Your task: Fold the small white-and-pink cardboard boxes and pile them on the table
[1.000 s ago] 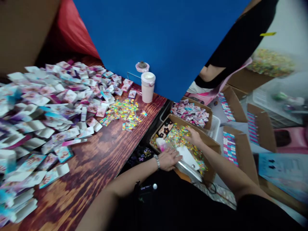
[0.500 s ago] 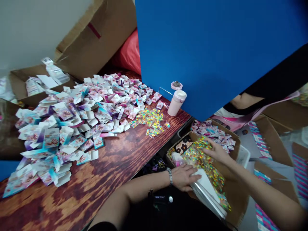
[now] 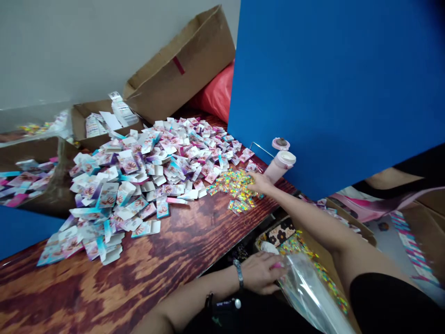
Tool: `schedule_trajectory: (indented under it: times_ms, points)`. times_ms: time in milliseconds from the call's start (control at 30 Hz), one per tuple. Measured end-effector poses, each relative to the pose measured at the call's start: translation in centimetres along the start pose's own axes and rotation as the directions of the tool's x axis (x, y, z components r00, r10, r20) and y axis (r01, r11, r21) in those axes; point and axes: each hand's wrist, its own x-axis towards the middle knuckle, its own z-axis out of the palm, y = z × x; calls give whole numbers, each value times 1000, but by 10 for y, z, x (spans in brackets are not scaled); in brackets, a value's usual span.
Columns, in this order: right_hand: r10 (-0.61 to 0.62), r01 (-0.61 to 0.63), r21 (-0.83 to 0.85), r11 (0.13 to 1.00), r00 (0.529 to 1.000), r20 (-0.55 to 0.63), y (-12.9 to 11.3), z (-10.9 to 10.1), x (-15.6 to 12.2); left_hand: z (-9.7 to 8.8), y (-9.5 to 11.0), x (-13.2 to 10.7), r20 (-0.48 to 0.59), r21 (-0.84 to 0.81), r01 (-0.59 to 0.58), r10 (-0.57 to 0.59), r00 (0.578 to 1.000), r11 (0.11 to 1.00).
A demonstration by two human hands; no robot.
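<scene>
On the wooden-patterned table, my right hand (image 3: 261, 183) reaches to the pile of small clear packets with bright yellow, green and red contents (image 3: 233, 183). Its fingers curl over the packets at the pile's right edge, and the fingertips are partly hidden. Below the table edge, my left hand (image 3: 260, 272) has its fingers bent around the upper end of a clear plastic bag (image 3: 309, 287). Something pink shows at those fingertips, too small to name. The bag lies over a cardboard box (image 3: 342, 278) with more colourful packets (image 3: 328, 273) inside.
A large heap of small printed cartons (image 3: 139, 181) covers the table's left and middle. A pink bottle (image 3: 280, 167) with its lid open stands beside my right hand. A blue panel (image 3: 313, 83) rises behind it. Cardboard boxes (image 3: 187, 60) stand at the back. Another person's arm (image 3: 399, 181) shows at right.
My right hand has moved from the box of colourful packets up to the pile on the table. My left hand has shifted to the bag's upper end. The view has turned left.
</scene>
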Motion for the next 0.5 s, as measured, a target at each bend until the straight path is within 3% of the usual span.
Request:
schedule_trajectory:
  times_ms: [167,333,500]
  points:
    - [-26,30,-101,994,999,41,-11,-1,38,-4,-3,-12,-49,-11,77,-78,996,997]
    - [-44,71,-174,982,987,155,-4,-12,34,-12,-2,-24,-57,-27,118,-120,991,993]
    - [-201,242,-268,932,964,173,10,-21,34,-40,5,-39,-70,-113,224,-232,970,968]
